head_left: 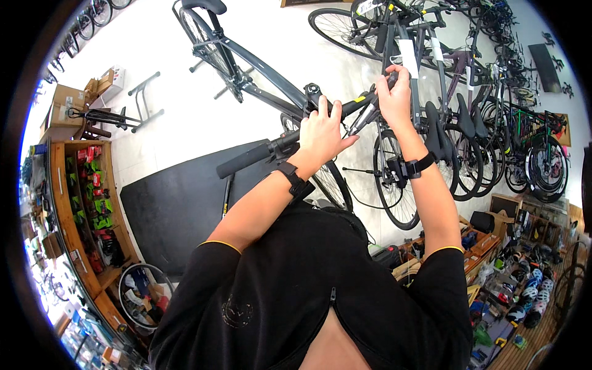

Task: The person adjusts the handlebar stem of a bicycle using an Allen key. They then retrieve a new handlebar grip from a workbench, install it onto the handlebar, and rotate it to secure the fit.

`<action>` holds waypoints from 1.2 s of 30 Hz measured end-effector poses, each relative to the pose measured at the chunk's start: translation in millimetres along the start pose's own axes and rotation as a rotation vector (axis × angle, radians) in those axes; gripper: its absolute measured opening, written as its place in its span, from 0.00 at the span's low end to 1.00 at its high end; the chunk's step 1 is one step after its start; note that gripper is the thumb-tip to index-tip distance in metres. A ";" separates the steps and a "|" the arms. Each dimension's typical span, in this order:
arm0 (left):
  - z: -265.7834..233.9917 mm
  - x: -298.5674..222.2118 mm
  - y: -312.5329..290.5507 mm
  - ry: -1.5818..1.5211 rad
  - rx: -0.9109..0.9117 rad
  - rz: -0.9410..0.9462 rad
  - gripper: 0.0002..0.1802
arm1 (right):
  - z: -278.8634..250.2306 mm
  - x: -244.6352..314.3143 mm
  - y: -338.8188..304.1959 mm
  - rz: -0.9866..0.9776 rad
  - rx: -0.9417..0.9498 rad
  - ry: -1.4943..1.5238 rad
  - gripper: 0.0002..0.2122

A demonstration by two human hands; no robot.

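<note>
A dark grey bicycle (265, 71) stands in front of me, its saddle far off and its handlebar (354, 105) nearest. My left hand (322, 132) lies over the bar beside the stem, fingers stretched out and thumb apart. Left of it, a black grip (243, 160) sticks out uncovered. At the bar's other end my right hand (394, 98) is closed around the dark right grip (392, 80). A silver and black lever-like part (365, 118) runs down beside that hand; its exact kind is unclear. The front wheel (333, 185) is partly hidden under my arms.
A black mat (166, 197) covers floor at left, by a wooden cabinet (68, 185) of boxed items. Several parked bicycles (450, 117) crowd the right. A loose wheel rim (145, 296) leans lower left. Helmets (536, 290) and a wooden tray (484, 246) are lower right.
</note>
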State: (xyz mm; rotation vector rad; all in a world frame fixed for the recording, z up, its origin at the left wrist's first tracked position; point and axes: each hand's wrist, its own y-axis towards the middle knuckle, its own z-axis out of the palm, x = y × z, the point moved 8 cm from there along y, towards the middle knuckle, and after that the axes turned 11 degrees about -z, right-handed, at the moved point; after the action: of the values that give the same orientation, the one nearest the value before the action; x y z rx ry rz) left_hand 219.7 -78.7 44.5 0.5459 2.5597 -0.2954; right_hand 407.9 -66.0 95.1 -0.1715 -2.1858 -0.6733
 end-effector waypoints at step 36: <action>13.3 -3.3 1.5 0.128 0.037 -0.034 0.45 | 83.1 89.2 -17.5 -0.625 0.675 -0.640 0.14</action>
State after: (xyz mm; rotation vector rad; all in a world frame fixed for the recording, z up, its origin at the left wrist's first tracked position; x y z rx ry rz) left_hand 228.6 -82.5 34.8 0.5516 2.6942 -0.3304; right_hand 287.4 -46.6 111.8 0.7721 -2.9850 -0.1542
